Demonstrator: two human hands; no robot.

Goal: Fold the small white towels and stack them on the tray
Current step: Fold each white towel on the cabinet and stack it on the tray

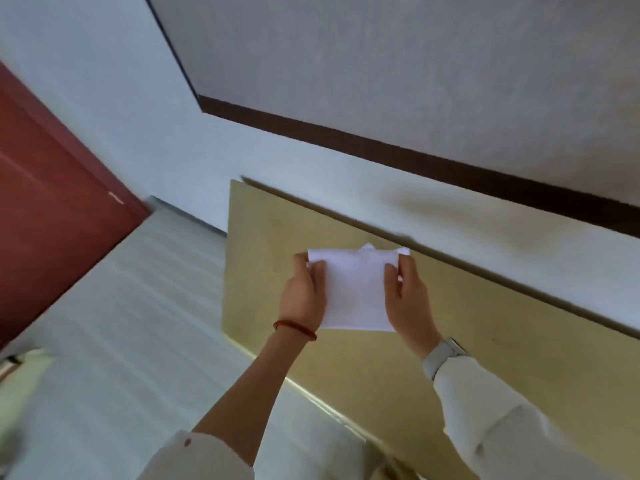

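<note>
Both hands are holding one small white towel (356, 289) up in the air, over a tan, gold-toned flat surface (450, 341) that may be the tray or a bench top; the blur is making it hard to say which. The left hand (303, 292) is pinching the towel's left edge near the top corner, thumb in front and fingers behind. The right hand (407, 296) is pinching the right edge the same way. The towel is hanging between them as a folded rectangle, and a small peak of cloth is poking up past its top edge, so the layers are probably not lining up squarely.

The cloth is looking light, thin and limp. It is likely to sag or slip open wherever it is unsupported, so the best hold is at the two upper corners, with all layers caught in each pinch. It is neither fragile nor slippery, and gentle pressure should be enough.

No stack of folded towels and no unfolded ones are showing. The tan surface is running out of view at the right and lower edges, its rim is unclear, and the fingers behind the towel are hidden. A red bracelet (294, 329) is circling the left wrist, a pale watch (445, 355) the right.
</note>
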